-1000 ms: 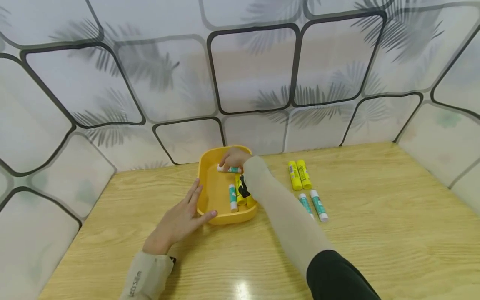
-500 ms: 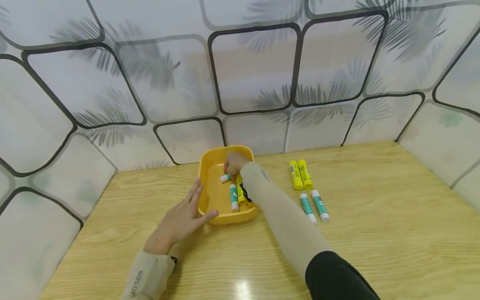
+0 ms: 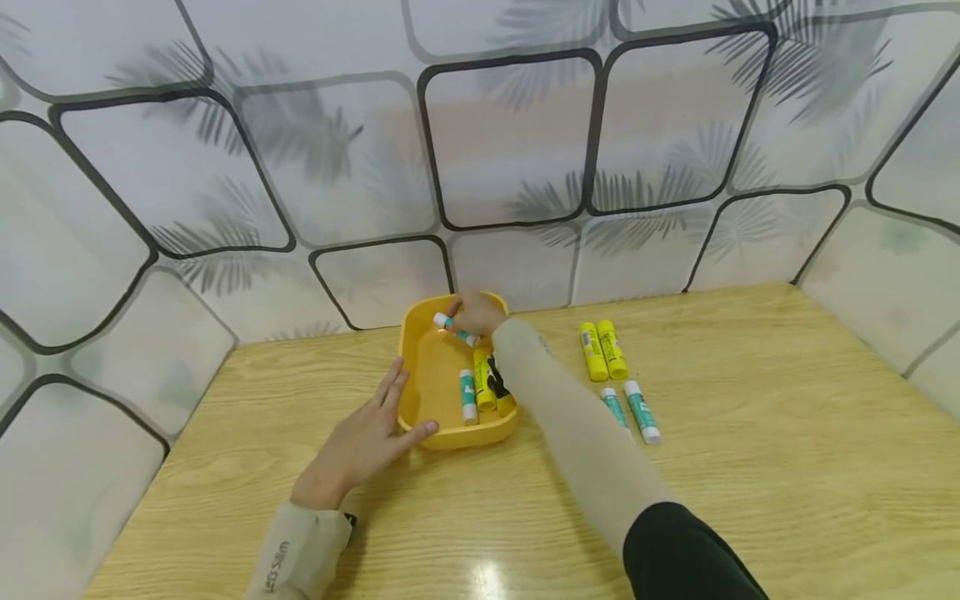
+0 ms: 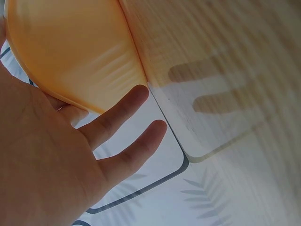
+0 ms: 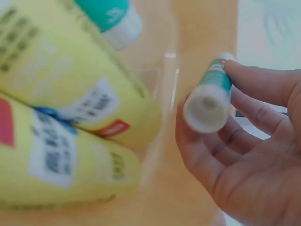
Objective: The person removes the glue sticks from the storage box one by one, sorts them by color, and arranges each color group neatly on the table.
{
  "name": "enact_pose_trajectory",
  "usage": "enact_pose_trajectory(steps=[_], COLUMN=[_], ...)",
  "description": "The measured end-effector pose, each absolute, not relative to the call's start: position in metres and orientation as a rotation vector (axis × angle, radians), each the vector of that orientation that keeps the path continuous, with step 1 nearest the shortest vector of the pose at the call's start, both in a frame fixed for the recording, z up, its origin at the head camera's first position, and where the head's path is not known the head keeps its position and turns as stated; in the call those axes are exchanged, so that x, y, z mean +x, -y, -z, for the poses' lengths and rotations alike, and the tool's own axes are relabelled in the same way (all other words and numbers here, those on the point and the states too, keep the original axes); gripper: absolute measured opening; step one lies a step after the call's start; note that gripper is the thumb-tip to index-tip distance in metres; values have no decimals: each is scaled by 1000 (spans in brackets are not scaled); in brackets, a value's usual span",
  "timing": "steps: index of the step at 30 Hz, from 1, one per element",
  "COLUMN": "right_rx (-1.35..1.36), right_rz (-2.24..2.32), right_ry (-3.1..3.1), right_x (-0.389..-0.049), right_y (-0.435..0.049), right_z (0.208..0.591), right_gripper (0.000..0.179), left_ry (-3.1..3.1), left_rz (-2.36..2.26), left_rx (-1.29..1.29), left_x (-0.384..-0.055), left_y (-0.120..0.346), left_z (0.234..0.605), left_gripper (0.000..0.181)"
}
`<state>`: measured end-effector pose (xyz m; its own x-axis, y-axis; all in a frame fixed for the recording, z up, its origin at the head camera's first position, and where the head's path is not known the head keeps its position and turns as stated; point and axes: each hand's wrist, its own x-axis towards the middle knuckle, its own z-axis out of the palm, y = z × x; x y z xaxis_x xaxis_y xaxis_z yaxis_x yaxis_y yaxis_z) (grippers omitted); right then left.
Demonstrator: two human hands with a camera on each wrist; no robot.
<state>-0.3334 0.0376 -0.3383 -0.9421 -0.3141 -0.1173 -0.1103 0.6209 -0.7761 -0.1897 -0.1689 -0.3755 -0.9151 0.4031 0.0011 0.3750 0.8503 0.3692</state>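
In the head view my right hand [image 3: 480, 317] is over the back of the yellow-orange plastic tray [image 3: 423, 392]. Its thumb and fingers pinch a teal-and-white glue stick [image 5: 216, 77], which slants with one end toward the back left. Below that hand, a second teal glue stick [image 3: 468, 398] lies in the tray beside yellow glue sticks [image 3: 483, 387]; the right wrist view shows two of these yellow glue sticks [image 5: 80, 70] up close. My left hand [image 3: 360, 450] rests against the tray's left side and front corner, its fingers spread and fairly straight.
Right of the tray, two yellow glue sticks [image 3: 603, 350] lie side by side on the wooden table [image 3: 750, 433]. Nearer the front are two teal glue sticks [image 3: 641, 412], one partly covered by the right sleeve [image 3: 577, 433]. A patterned cloth wall [image 3: 510, 142] stands behind the tray.
The right hand has shifted within the tray, and the glue stick has gone from lying crosswise to a slant in its fingers, near the back. The left hand stays on the tray.
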Motion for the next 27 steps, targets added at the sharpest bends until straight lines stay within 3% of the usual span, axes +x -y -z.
enact_pose_trajectory(steps=[10,27], right_rx=[-181,-178], right_rz=[1505,1546], right_ry=[-2204,-2179], right_x=[-330,-318], right_y=[-52,-74], right_z=[323,310], right_gripper=[53,47], left_ry=[-2943,-2927], left_rz=[-556,-577], left_rx=[617,610], left_x=[-190,-189], left_y=[170,170], left_z=[374,374], left_gripper=[95,94])
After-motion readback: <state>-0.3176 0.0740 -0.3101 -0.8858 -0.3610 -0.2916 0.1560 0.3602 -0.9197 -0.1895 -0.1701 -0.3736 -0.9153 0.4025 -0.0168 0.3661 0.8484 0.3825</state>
